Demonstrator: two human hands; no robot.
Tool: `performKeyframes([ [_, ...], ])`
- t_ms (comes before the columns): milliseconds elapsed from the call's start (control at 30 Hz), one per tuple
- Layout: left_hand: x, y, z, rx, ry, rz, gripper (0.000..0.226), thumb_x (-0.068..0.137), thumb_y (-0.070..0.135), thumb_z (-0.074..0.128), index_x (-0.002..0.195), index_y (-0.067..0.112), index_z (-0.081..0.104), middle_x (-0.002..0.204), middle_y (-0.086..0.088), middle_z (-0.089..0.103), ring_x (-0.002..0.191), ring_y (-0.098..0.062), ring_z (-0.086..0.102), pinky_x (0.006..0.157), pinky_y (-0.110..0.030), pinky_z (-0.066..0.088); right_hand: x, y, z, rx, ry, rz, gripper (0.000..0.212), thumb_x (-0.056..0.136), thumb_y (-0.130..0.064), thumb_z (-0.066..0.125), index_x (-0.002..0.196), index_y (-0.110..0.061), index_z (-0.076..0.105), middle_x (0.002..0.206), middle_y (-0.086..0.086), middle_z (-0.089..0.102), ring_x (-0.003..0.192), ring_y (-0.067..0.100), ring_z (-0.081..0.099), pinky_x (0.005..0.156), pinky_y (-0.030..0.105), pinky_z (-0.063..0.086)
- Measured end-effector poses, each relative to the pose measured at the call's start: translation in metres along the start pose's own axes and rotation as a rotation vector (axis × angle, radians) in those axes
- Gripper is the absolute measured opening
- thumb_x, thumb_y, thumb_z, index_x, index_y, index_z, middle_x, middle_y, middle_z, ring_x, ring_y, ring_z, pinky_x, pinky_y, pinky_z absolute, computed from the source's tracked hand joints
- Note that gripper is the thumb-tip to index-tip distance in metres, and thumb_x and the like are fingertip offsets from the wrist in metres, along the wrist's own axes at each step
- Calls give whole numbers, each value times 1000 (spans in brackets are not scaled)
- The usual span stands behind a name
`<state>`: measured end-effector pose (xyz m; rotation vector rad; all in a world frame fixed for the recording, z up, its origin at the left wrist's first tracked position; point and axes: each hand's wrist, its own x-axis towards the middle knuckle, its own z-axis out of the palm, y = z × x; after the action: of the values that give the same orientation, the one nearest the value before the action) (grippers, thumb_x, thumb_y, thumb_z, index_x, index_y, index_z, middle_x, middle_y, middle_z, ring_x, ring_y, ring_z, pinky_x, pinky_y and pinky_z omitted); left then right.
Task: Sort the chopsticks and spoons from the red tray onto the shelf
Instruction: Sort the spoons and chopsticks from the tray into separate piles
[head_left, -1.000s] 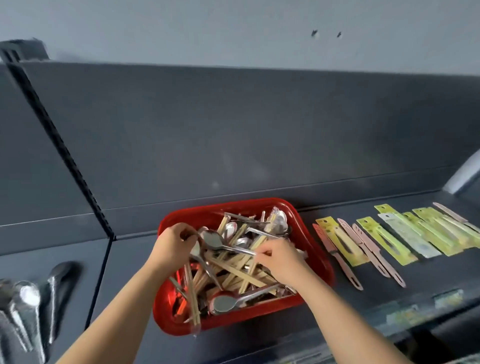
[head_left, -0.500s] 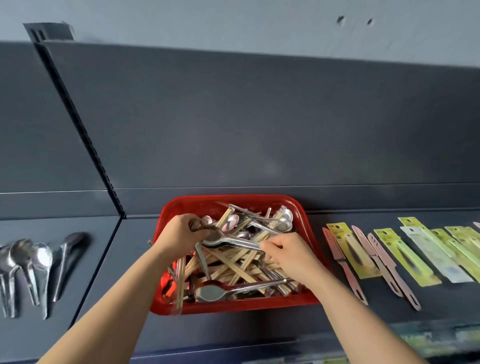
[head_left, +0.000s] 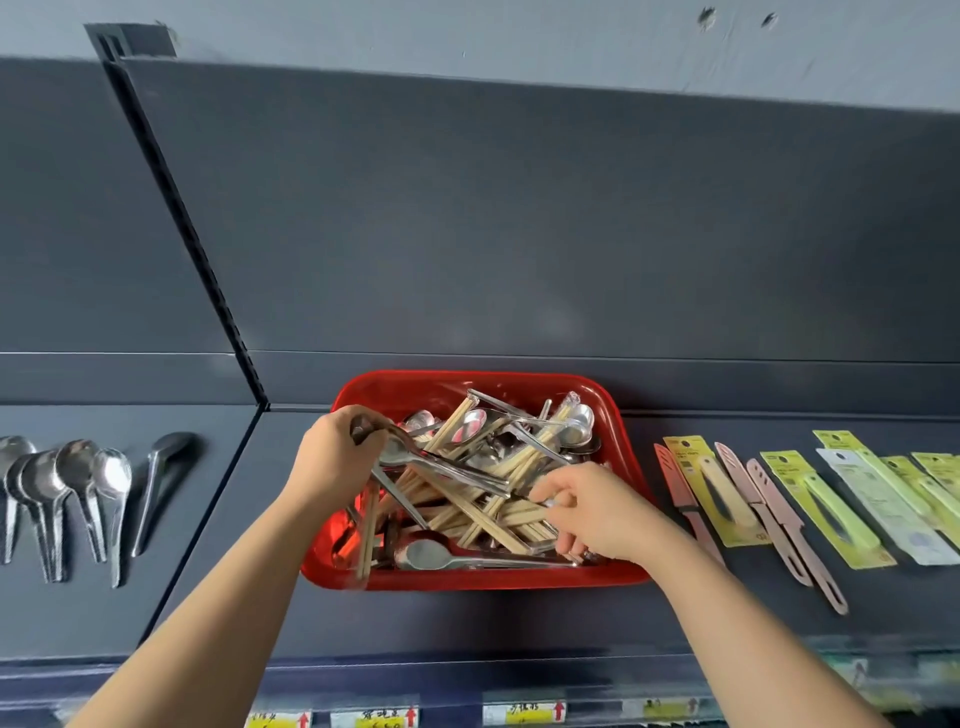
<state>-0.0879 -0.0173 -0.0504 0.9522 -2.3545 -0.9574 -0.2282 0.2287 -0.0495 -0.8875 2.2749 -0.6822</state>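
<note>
A red tray (head_left: 483, 579) rests on the dark shelf (head_left: 249, 597), heaped with wooden chopsticks (head_left: 467, 506) and metal spoons (head_left: 434, 553). My left hand (head_left: 337, 454) hovers over the tray's left side, shut on the bowl ends of a few spoons (head_left: 441, 467) whose handles stretch right across the pile. My right hand (head_left: 592, 512) is at the tray's right side, fingers curled down into the pile and pinching a thin metal handle; which piece it belongs to is hidden.
Several spoons (head_left: 78, 493) lie in a row on the left shelf section, past a slotted upright divider (head_left: 208, 270). Pink knives (head_left: 769, 514) and yellow-green packaged knives (head_left: 826, 509) lie right of the tray. Price tags (head_left: 524, 712) line the shelf's front edge.
The view has shifted, bringing the left shelf's spoons into sight. My left hand has gathered spoons at the tray's left. My right hand moved lower right into the pile.
</note>
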Motion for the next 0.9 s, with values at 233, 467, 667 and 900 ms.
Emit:
performKeyframes([
  [233,-4,5,-1,-9,4,3,18,85,9,58,86,25,66,72,10,64,42,-9,52,37,-16,36,-13,-8,-1,-102,-152,-40,24,70,-50,75,85,-35,62,91,-7,64,75,6,61,67,23,51],
  [467,-2,12,0,7,-3,13,14,86,12,61,84,23,68,76,13,64,60,-7,56,50,-20,36,-11,-15,-6,-233,-221,-38,16,82,-34,71,94,-31,60,88,-16,54,78,7,57,72,29,51],
  [667,-4,13,0,-16,6,14,14,87,12,61,83,24,67,79,10,66,64,-12,60,53,-21,40,-13,-12,-12,62,-211,-28,9,80,-17,68,89,-21,69,70,-4,71,48,8,45,48,23,38],
  [900,-1,26,-9,-113,132,64,11,86,13,63,86,21,71,71,19,64,59,1,57,52,-19,39,-24,-16,-45,180,225,-176,25,94,-22,53,84,-26,75,52,-13,57,56,14,46,58,32,39],
])
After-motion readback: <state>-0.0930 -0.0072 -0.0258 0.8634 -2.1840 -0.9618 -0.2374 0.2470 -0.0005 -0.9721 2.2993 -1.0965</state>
